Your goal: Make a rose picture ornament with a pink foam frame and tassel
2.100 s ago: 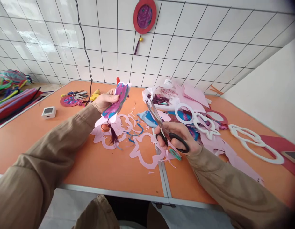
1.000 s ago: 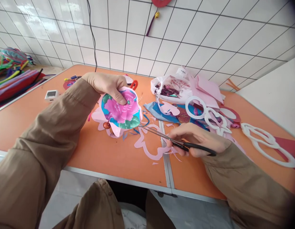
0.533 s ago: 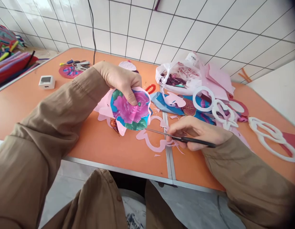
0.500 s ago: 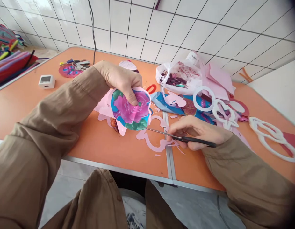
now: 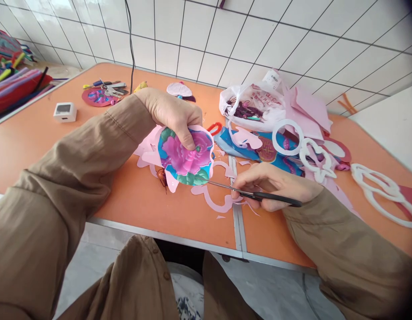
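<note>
- Flower picture (image 5: 187, 155) hangs just above the table's near half, pinched at its top rim by the left hand (image 5: 172, 113), thumb across its face.
- Scissors (image 5: 226, 187) lie nearly level, pointing left, tips at the picture's lower right edge. The right hand (image 5: 276, 184) clasps the handles, blades almost closed.
- Orange table (image 5: 135, 204) carries pink scraps (image 5: 209, 202) and white rings (image 5: 286, 138); a tiled wall (image 5: 226, 40) stands behind.

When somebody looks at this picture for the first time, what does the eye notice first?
The bright flower cutout, pink on blue, at the centre, pinched by the left hand above the orange table. The right hand holds scissors with the tips at its lower edge. White rings lie at the far right.
</note>
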`<state>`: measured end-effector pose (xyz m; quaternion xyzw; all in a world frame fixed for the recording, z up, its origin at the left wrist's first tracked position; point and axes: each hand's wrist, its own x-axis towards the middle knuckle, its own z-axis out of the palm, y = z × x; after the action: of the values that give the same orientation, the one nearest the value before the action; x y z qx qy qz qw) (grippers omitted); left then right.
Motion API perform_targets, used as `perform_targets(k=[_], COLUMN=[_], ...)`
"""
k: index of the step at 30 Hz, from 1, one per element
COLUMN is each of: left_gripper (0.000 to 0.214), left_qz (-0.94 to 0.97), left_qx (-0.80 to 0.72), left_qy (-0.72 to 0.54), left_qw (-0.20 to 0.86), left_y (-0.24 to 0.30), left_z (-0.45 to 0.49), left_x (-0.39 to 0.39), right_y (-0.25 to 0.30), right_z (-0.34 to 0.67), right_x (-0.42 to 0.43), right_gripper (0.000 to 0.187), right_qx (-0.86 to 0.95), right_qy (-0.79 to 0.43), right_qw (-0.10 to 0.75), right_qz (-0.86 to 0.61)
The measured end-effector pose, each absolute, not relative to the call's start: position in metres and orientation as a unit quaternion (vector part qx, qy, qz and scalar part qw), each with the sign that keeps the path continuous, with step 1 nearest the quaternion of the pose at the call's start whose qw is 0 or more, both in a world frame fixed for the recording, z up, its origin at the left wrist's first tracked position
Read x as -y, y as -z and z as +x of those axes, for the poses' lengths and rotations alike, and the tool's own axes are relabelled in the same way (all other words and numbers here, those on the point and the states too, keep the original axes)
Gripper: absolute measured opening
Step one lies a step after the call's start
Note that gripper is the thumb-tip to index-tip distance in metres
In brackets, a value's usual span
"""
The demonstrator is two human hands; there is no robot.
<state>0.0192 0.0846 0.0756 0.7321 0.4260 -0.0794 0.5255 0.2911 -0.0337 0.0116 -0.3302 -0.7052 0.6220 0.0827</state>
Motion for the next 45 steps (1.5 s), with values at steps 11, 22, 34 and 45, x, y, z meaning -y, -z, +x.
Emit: perform_targets(k=[11, 22, 34, 45], left_gripper=[0.026, 0.011, 0.003, 0.012], left_qz=[0.735, 0.75, 0.71, 0.715], left_qx=[-0.346, -0.32, -0.334, -0.287], left_qy=[0.001, -0.165, -0.207, -0.215], left_qw=[0.583, 0.554, 0.585, 0.601], left_y=[-0.073, -0.064, -0.065, -0.069], left_z=[0.012, 0.004, 0.003, 0.009], left_x=[-0.095, -0.113, -0.116, -0.105], right_y=[-0.013, -0.005, 0.001, -0.005], right_z=[0.292, 0.3, 0.286, 0.265], right_x=[0.033, 0.029, 0.022, 0.028], right_gripper=[0.038, 0.062, 0.04, 0.028], right_qx=[0.706, 0.708, 0.633, 0.717], right_qy=[-0.608, -0.603, -0.403, -0.003], right_qw=[0.044, 0.121, 0.384, 0.043], right_qz=[-0.361, -0.347, -0.537, -0.696])
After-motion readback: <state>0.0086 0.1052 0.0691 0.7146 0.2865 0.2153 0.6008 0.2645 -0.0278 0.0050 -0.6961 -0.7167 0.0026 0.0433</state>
